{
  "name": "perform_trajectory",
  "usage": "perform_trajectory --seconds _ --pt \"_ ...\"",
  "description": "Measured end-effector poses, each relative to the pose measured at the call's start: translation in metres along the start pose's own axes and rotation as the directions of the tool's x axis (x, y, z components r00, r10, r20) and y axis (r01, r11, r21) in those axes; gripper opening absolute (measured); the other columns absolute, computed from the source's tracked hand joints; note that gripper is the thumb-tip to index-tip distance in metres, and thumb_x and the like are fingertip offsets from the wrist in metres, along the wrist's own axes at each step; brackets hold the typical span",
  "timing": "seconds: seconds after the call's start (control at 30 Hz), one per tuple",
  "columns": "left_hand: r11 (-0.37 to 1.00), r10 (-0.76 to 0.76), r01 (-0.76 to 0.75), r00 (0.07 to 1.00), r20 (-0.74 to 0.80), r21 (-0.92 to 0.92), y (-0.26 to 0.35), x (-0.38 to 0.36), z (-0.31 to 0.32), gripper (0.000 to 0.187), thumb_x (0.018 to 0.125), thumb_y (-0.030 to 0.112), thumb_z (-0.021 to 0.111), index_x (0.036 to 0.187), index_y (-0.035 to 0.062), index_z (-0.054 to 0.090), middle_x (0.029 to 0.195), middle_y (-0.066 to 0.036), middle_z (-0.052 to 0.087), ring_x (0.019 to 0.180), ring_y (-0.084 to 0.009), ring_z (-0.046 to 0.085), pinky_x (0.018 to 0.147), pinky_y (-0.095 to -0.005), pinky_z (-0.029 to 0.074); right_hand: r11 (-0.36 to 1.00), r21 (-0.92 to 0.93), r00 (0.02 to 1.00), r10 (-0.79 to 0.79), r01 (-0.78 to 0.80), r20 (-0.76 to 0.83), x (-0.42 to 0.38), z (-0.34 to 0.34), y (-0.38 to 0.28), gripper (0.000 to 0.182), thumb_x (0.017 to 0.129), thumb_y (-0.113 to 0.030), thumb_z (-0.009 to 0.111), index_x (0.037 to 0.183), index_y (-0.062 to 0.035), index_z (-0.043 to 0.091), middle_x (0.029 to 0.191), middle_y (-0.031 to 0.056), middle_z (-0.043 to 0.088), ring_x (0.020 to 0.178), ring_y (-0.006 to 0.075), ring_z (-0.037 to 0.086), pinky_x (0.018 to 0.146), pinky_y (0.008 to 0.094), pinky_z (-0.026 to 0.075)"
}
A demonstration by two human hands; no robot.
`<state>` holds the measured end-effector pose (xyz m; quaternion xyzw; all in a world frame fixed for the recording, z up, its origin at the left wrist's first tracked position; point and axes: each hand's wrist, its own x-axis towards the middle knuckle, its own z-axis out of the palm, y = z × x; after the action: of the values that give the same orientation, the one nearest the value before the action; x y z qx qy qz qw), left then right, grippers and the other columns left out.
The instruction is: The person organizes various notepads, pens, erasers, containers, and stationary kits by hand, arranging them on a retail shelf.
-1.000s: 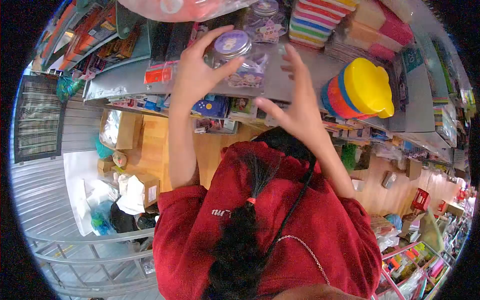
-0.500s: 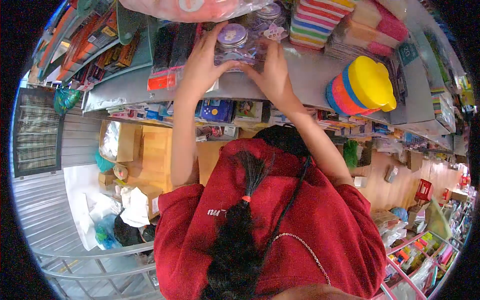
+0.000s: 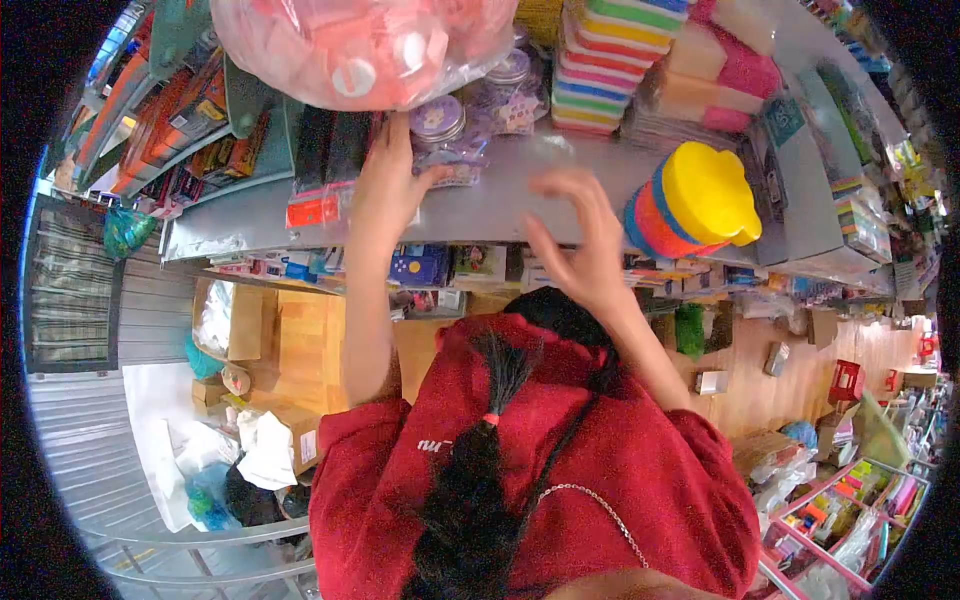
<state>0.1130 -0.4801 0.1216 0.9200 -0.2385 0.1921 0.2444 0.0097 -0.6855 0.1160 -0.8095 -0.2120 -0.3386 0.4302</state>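
My left hand [image 3: 388, 190] is on the shelf with its fingers stretched forward and thumb apart, against the left side of a clear-bagged jar with a purple lid [image 3: 437, 118]. Its fingertips reach under the edge of a large clear bag of pink items [image 3: 365, 50]. A second bagged jar [image 3: 510, 70] stands behind and to the right. My right hand [image 3: 585, 230] hovers in front of the shelf, fingers curved and apart, holding nothing. To its right is a stack of yellow, orange and blue cups [image 3: 700, 200].
A striped, many-coloured stack [image 3: 610, 60] stands behind the jars, beside pink and cream packs [image 3: 715, 75]. Dark packets with an orange end [image 3: 318, 208] lie left of my left hand. A grey box [image 3: 800, 160] borders the shelf [image 3: 490, 215] on the right.
My right hand has come away from the jars, back and to the right, and opened. My left hand stays beside the jar. The pink bag shows lower and larger in view.
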Motion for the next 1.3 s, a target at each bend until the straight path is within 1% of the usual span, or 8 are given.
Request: perform_trajectory --seconds 0.17,0.27,0.47,0.83,1.03,1.13,1.23,1.3 --pt "0.996 -0.09 0.09 0.996 0.007 -0.02 0.01 -0.004 0.0 0.085 0.069 0.027 0.073 0.134 -0.0016 0.026 0.131 -0.027 0.038 0.121 -0.0402 0.038 0.1 -0.0408 0.034 0.955 -0.19 0.958 -0.255 0.228 -0.129 -0.024 -0.086 -0.026 0.026 0.073 -0.012 0.066 0.098 -0.0051 0.058 0.093 0.0128 0.059 0.082 0.0251 0.06 0.071 0.0348 0.049" --pt "0.992 -0.126 0.126 0.992 0.004 -0.002 0.015 -0.006 0.0 0.085 0.071 0.03 0.072 0.135 -0.0014 0.025 0.131 -0.027 0.038 0.122 -0.0399 0.037 0.102 -0.0404 0.032 0.96 -0.276 0.916 -0.077 -0.038 -0.394 -0.023 -0.111 -0.021 0.041 0.072 -0.022 0.07 0.106 -0.0059 0.055 0.106 0.0161 0.055 0.097 0.029 0.055 0.083 0.0388 0.044" --pt "0.979 -0.202 0.187 0.942 -0.268 -0.081 0.043 -0.025 -0.001 0.071 0.078 0.026 0.068 0.132 -0.0015 0.03 0.124 -0.025 0.044 0.115 -0.0409 0.042 0.096 -0.0435 0.035 0.778 -0.554 0.955 0.24 -0.296 -0.173 -0.007 -0.123 -0.01 0.06 0.067 -0.021 0.073 0.12 -0.0067 0.049 0.127 0.0162 0.045 0.119 0.0323 0.041 0.099 0.0419 0.032" --pt "0.973 -0.198 0.067 0.737 -0.646 -0.222 0.089 -0.042 -0.004 0.022 0.085 0.007 0.056 0.106 -0.0004 0.054 0.109 -0.013 0.055 0.105 -0.0247 0.049 0.095 -0.0362 0.035 0.935 -0.309 0.975 0.124 -0.177 -0.183 -0.004 -0.143 0.011 0.05 0.061 -0.02 0.074 0.104 -0.0039 0.056 0.109 0.0163 0.057 0.105 0.0323 0.052 0.092 0.0395 0.039" --pt "0.896 0.334 -0.419 0.852 -0.404 -0.144 0.155 -0.018 -0.025 0.038 0.072 0.022 0.071 0.105 0.0053 0.059 0.111 -0.01 0.056 0.104 -0.0247 0.051 0.092 -0.0378 0.038 0.946 0.238 0.963 0.25 -0.22 -0.105 0.001 -0.135 0.002 0.064 0.061 -0.03 0.077 0.111 -0.0015 0.049 0.108 0.0147 0.056 0.101 0.0253 0.056 0.089 0.0347 0.042" --pt "0.75 0.628 -0.66 0.732 -0.262 -0.045 0.166 -0.014 -0.016 0.052 0.063 0.028 0.075 0.108 0.0071 0.06 0.116 -0.006 0.056 0.1 -0.0224 0.056 0.089 -0.0371 0.044 0.95 0.227 0.974 0.225 -0.216 -0.016 0.006 -0.127 -0.008 0.085 0.054 -0.035 0.083 0.119 -0.0008 0.041 0.109 0.014 0.055 0.1 0.0245 0.057 0.087 0.0343 0.044" --pt "0.817 0.485 -0.559 0.797 -0.359 -0.138 0.158 -0.015 -0.002 0.048 0.063 0.025 0.076 0.105 0.0087 0.061 0.117 -0.004 0.056 0.091 -0.0216 0.061 0.079 -0.0351 0.049 0.981 0.134 0.989 0.146 -0.144 -0.01 0.011 -0.126 -0.004 0.107 0.047 -0.041 0.087 0.128 0.0003 0.033 0.117 0.0146 0.052 0.108 0.0258 0.052 0.09 0.0359 0.042" --pt "0.879 0.042 -0.203 0.935 -0.353 -0.432 0.161 -0.024 -0.003 0.043 0.073 0.016 0.072 0.11 0.0054 0.053 0.11 -0.008 0.057 0.085 -0.0205 0.062 0.068 -0.0313 0.053 0.991 0.039 0.988 0.131 -0.128 -0.083 0.015 -0.13 -0.004 0.109 0.046 -0.042 0.087 0.129 0.001 0.032 0.121 0.0152 0.049 0.111 0.0262 0.049 0.092 0.0363 0.04"
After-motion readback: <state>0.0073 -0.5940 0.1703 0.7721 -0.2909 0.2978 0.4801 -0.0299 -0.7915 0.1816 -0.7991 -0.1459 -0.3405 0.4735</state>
